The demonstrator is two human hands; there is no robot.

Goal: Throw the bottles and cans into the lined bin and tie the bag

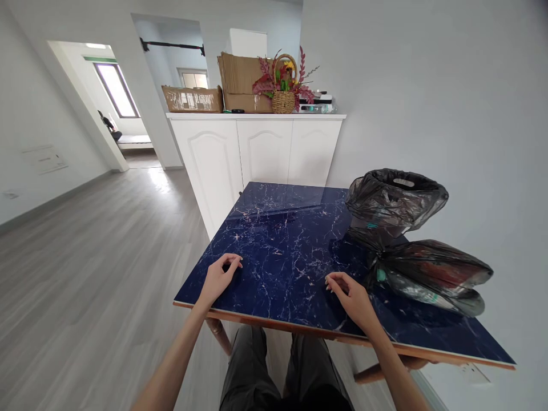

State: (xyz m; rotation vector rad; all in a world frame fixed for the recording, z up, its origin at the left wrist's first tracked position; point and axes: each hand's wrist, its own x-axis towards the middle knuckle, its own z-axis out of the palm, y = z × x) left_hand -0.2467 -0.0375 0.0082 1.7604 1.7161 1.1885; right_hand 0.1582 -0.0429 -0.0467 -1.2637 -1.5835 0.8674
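Observation:
My left hand [221,277] rests at the left front of the dark blue marble-patterned table [278,262]. Its fingers are loosely bent, with a gap to the thumb and nothing held. Farther right, my right hand [349,294] lies over the tabletop, also empty, thumb and fingers curved and apart. Beside it is a tied black plastic bag [432,268], whose contents show faintly as reddish and pale shapes. Behind that bag, a bin lined with a black bag [396,197] stands at the table's right side.
A white cabinet [265,151] stands beyond the table. On it are cardboard boxes [192,100], a wicker basket of flowers [283,101] and a clear bottle [321,108]. A wall [471,142] borders the right side. Grey floor [107,274] extends left toward a doorway.

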